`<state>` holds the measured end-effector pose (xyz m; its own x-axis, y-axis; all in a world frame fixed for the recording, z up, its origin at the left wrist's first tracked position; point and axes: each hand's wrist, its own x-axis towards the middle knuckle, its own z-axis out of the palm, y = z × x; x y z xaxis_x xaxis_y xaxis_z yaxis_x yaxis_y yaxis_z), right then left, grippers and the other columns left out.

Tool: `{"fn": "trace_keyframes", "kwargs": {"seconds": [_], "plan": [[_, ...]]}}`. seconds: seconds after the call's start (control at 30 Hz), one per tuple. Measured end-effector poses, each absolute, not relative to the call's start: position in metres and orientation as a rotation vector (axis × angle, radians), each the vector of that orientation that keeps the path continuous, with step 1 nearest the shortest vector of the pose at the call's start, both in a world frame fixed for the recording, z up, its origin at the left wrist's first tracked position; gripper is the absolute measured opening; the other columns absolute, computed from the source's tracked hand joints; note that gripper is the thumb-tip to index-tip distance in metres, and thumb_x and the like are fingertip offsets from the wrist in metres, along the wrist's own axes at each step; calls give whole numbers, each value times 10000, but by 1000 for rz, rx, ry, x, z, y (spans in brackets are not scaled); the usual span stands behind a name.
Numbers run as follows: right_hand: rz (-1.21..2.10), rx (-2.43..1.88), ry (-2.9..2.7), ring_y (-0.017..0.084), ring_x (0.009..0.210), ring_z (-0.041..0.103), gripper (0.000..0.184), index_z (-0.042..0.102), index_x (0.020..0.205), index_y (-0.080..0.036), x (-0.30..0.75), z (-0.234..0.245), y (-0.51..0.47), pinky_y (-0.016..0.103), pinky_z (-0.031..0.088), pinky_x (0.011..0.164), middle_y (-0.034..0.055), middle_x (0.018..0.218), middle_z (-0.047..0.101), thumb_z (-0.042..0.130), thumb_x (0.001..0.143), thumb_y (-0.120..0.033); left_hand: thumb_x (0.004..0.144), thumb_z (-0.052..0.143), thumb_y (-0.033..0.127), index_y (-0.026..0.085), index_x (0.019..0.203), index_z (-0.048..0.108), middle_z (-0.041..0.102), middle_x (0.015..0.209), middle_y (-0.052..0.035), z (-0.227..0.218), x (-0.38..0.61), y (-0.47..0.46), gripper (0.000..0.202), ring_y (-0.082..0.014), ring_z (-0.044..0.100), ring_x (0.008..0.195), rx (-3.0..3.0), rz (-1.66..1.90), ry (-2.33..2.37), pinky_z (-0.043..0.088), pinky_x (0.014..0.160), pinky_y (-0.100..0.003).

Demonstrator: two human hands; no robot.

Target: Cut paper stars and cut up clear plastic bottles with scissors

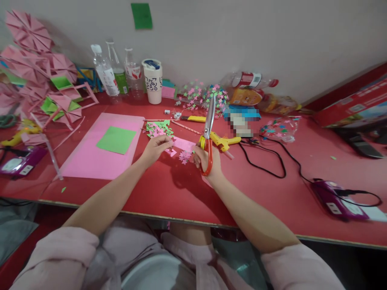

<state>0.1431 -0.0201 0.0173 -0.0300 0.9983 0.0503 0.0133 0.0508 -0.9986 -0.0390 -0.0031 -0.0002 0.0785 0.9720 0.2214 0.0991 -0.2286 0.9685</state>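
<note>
My left hand (155,147) pinches one end of a small pink paper piece (184,143) over the red table (169,189). My right hand (207,161) grips red-handled scissors (208,135), blades pointing up and away, beside the paper's other end. Small pink cut-out stars (184,157) lie on the table just below the paper. Green and pink star cut-outs (159,129) lie just beyond my left hand.
A pink sheet (90,157) with a green square (116,139) lies left. A yellow glue gun (225,141) and black cables (266,161) lie right, with a purple power strip (338,199). Bottles (105,74), a white cup (152,80) and pink paper constructions (36,68) line the wall.
</note>
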Motion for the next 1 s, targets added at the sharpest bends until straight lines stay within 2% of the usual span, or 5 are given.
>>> {"fn": "trace_keyframes", "kwargs": {"seconds": [0.27, 0.5, 0.7, 0.83, 1.0], "plan": [[1048, -1299, -1258, 114, 380, 362, 277, 354, 615, -249, 152, 21, -8, 329, 434, 508, -50, 438, 334, 528, 785, -381, 885, 396, 278, 155, 724, 601, 534, 862, -79, -8, -27, 1, 288, -194, 487, 871, 2424, 701, 1222, 400, 849, -362], [1094, -1225, -1255, 122, 368, 351, 360, 326, 549, -253, 151, 17, -7, 353, 444, 528, -49, 394, 306, 574, 780, -376, 870, 365, 214, 115, 899, 680, 582, 1030, -171, -4, -3, -2, 331, -287, 527, 1003, 2809, 206, 1312, 385, 881, -444], [1125, -1214, -1246, 104, 367, 361, 332, 342, 568, -245, 152, 15, -7, 316, 447, 522, -62, 377, 310, 575, 769, -370, 804, 486, 253, 113, 818, 646, 609, 906, -139, 0, -14, 4, 213, -263, 541, 944, 2634, 506, 1295, 392, 903, -447], [1170, -1219, -1240, 99, 349, 346, 295, 345, 591, -252, 150, 13, -9, 293, 449, 487, -84, 371, 298, 568, 742, -374, 758, 570, 313, 155, 741, 582, 587, 781, -43, 4, -30, 3, 160, -152, 541, 743, 1906, 922, 1192, 433, 724, -320], [1209, -1178, -1274, 89, 326, 358, 278, 369, 574, -243, 146, 11, -15, 268, 385, 426, -86, 360, 339, 572, 740, -335, 702, 637, 350, 162, 693, 580, 579, 607, 8, 4, -30, -6, 197, -91, 489, 535, 1291, 1026, 1006, 381, 550, -254]]}}
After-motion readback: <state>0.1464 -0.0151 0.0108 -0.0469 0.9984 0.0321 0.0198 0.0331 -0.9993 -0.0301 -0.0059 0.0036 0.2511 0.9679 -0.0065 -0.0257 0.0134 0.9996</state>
